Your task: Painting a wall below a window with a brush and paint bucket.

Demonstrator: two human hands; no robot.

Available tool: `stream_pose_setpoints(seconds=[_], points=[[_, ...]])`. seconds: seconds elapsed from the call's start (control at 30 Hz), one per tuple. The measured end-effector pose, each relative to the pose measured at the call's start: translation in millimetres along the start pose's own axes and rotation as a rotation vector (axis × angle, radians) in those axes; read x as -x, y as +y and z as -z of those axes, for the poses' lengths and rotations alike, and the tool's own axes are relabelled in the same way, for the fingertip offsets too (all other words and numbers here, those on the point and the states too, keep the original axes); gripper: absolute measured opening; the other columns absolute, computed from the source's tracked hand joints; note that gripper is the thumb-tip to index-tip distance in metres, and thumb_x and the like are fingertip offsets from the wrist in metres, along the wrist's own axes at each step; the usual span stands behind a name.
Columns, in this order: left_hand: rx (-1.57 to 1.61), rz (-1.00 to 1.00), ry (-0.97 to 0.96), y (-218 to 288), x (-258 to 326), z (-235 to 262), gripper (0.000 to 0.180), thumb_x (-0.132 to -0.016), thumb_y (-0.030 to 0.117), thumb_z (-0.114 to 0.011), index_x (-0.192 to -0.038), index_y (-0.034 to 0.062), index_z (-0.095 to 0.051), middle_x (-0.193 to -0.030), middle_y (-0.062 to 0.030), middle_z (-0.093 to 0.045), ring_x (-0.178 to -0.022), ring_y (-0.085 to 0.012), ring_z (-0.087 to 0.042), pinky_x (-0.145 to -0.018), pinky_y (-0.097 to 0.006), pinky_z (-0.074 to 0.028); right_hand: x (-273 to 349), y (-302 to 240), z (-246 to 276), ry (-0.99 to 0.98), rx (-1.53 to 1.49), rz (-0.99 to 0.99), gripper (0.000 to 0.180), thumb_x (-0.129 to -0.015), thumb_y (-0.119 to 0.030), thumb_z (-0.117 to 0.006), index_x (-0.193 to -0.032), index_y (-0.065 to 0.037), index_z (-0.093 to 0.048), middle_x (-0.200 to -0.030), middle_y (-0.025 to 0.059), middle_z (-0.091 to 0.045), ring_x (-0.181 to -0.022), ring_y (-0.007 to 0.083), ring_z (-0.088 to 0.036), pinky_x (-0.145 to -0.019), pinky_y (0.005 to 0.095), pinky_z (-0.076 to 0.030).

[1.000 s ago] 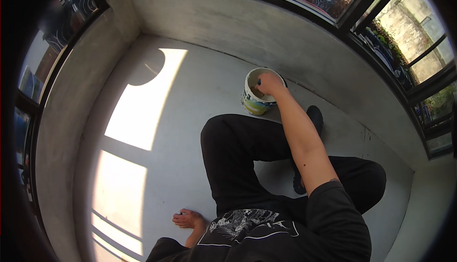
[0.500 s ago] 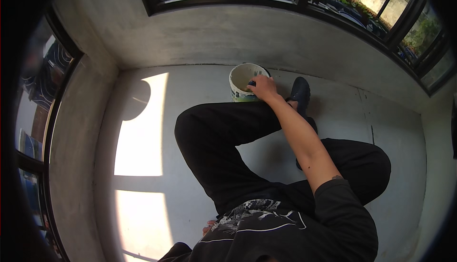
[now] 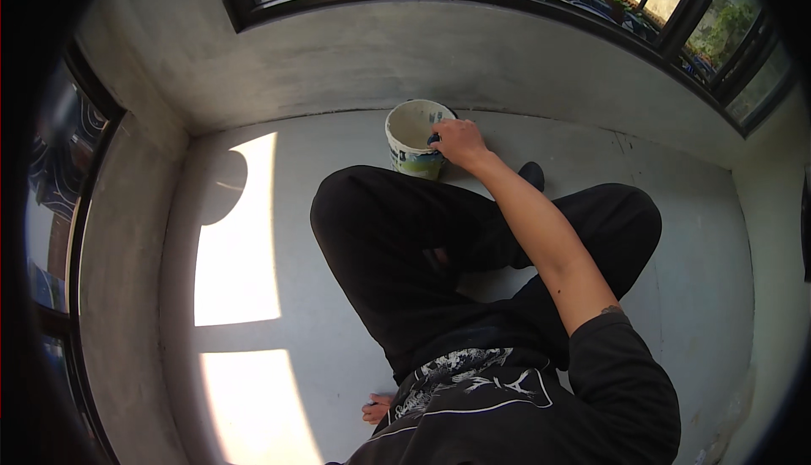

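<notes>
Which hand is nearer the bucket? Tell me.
Right. The right hand is at the right rim of the bucket; the left hand is well away, beside the black shirt.

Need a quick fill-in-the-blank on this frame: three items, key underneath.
1. The hand at the rim of the bucket is the person's ____ one.
2. Sunlit patches lie to the ____ of the trousers.
3. The print on the black shirt is ____.

Missing words: right; left; white.
</notes>
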State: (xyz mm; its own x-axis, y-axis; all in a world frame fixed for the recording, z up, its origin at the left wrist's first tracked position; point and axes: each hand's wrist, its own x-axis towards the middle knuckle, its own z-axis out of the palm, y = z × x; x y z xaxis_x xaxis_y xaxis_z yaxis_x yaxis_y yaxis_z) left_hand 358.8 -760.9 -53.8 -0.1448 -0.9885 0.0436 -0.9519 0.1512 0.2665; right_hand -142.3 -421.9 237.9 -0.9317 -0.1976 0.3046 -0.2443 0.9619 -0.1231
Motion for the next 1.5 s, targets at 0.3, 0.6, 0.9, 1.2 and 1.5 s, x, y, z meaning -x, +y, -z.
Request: stream_pose_setpoints(seconds=[0.3, 0.6, 0.9, 1.2, 1.5], points=[[1.031, -0.004, -0.248, 125.5, -58.0, 59.6, 0.037, -0.108, 0.029, -0.052, -0.080, 0.0037, -0.049, -0.073, 0.0007, -0.041, -0.070, -0.0127, -0.038, -0.064, -0.030, -0.035, -4.1, 17.7, -9.8, -0.056, -0.304, 0.027, 0.026, -0.084, -0.027, -0.077, -0.103, -0.010, -0.071, -0.101, 0.0094, -0.071, -0.098, 0.0321, -0.068, -0.084, 0.0439, -0.054], [1.555, -0.681, -0.203, 455.0, -40.0, 237.4, 0.035, -0.110, 0.023, -0.046, -0.080, 0.0073, -0.050, -0.075, 0.0011, -0.044, -0.074, -0.0119, -0.039, -0.073, -0.029, -0.036, 16.5, 44.6, -18.4, 0.098, -0.492, 0.106, 0.017, -0.086, -0.021, -0.075, -0.099, -0.010, -0.072, -0.100, 0.0063, -0.070, -0.099, 0.0276, -0.066, -0.089, 0.0413, -0.049], [0.673, -1.715, -0.795, 631.3, 74.6, 175.9, 0.018, -0.098, 0.009, -0.063, -0.115, 0.0031, -0.065, -0.110, -0.0121, -0.065, -0.103, -0.0289, -0.065, -0.090, -0.039, -0.052, 14.2, 68.8, -35.4, 0.255, -0.617, 0.143, 0.019, -0.083, -0.021, -0.077, -0.100, -0.013, -0.073, -0.104, 0.0016, -0.067, -0.107, 0.0249, -0.059, -0.093, 0.0432, -0.043], [-0.158, -1.409, -0.833, 691.1, 21.1, 82.9, 0.044, -0.089, 0.024, -0.066, -0.118, -0.0090, -0.059, -0.098, -0.0287, -0.071, -0.095, -0.0415, -0.071, -0.085, -0.047, -0.055, -6.4, 44.7, -56.0, 0.157, -1.148, -0.325, 0.019, -0.082, -0.013, -0.078, -0.098, -0.006, -0.069, -0.157, 0.0262, -0.037, -0.145, 0.0419, -0.040, -0.116, 0.0476, -0.035], [0.160, -0.765, -1.104, 668.1, -125.6, 108.6, 0.030, -0.095, 0.008, -0.066, -0.115, -0.0090, -0.053, -0.100, -0.0156, -0.060, -0.075, -0.0240, -0.072, -0.066, -0.035, -0.065, -94.5, -57.5, -91.9, -0.065, -1.351, -0.159, 0.022, -0.082, -0.013, -0.078, -0.098, -0.005, -0.066, -0.154, 0.0257, -0.040, -0.140, 0.0442, -0.044, -0.112, 0.0459, -0.041]])
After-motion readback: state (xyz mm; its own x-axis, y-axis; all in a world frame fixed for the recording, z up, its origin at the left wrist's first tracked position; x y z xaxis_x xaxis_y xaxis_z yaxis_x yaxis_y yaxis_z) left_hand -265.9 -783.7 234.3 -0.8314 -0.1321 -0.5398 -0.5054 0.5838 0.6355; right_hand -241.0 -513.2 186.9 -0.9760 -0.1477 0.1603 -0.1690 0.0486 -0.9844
